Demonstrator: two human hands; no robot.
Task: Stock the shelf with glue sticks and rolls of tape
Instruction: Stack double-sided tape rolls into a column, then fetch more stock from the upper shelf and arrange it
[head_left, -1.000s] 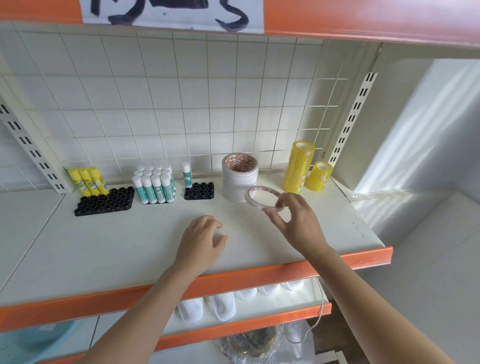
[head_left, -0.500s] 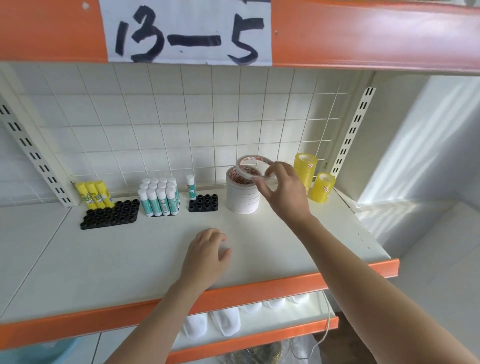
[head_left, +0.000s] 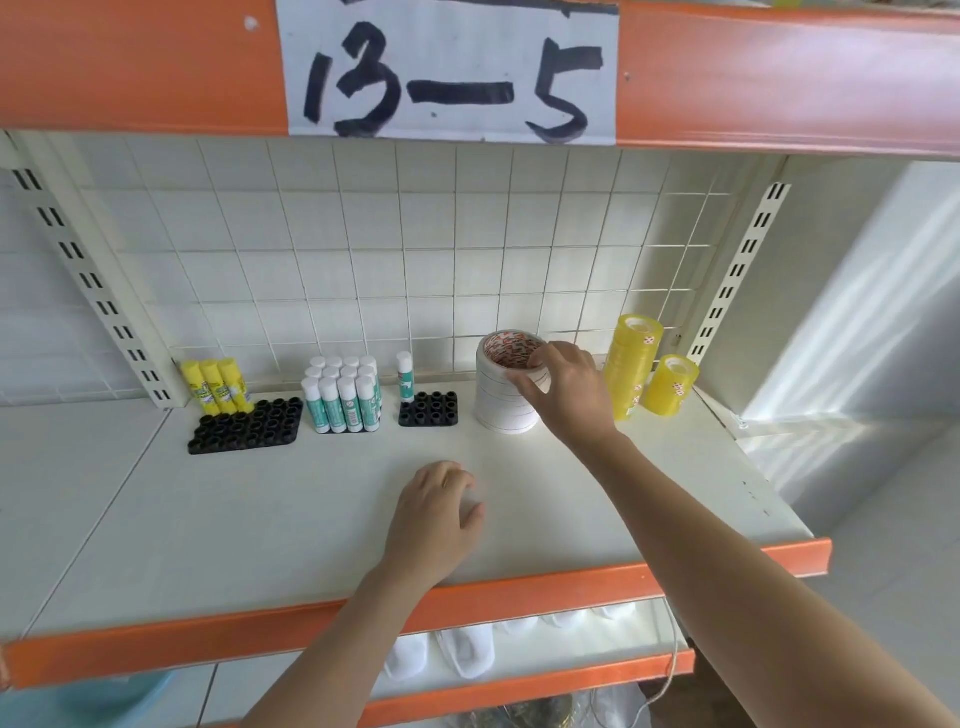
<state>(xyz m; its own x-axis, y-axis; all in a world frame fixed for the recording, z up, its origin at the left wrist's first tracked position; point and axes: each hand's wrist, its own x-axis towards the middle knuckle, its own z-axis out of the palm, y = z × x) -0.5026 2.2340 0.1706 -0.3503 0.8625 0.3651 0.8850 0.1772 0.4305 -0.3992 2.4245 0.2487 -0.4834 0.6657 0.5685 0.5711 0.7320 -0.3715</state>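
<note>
A stack of white tape rolls (head_left: 501, 400) stands at the back of the white shelf (head_left: 260, 530). My right hand (head_left: 569, 392) grips the top roll (head_left: 506, 349) of that stack by its right rim, the roll lying on the stack. My left hand (head_left: 434, 512) rests on the shelf in front, fingers loosely curled and holding nothing. Yellow glue sticks (head_left: 215, 385) stand at the back of a black holder (head_left: 248, 432). Teal glue sticks (head_left: 343, 395) fill another holder. One teal stick (head_left: 404, 375) stands in a small black holder (head_left: 429, 409).
Two stacks of yellow tape (head_left: 631, 371) (head_left: 670, 384) stand at the back right by a slotted upright (head_left: 737, 275). A wire grid (head_left: 415, 249) backs the shelf. An orange shelf edge (head_left: 779, 67) with a "13-5" label hangs overhead. White slippers (head_left: 462, 657) lie on the shelf below.
My right hand carried the white tape roll from the shelf front up onto the white stack. My left hand stayed on the shelf. The view tilted upward.
</note>
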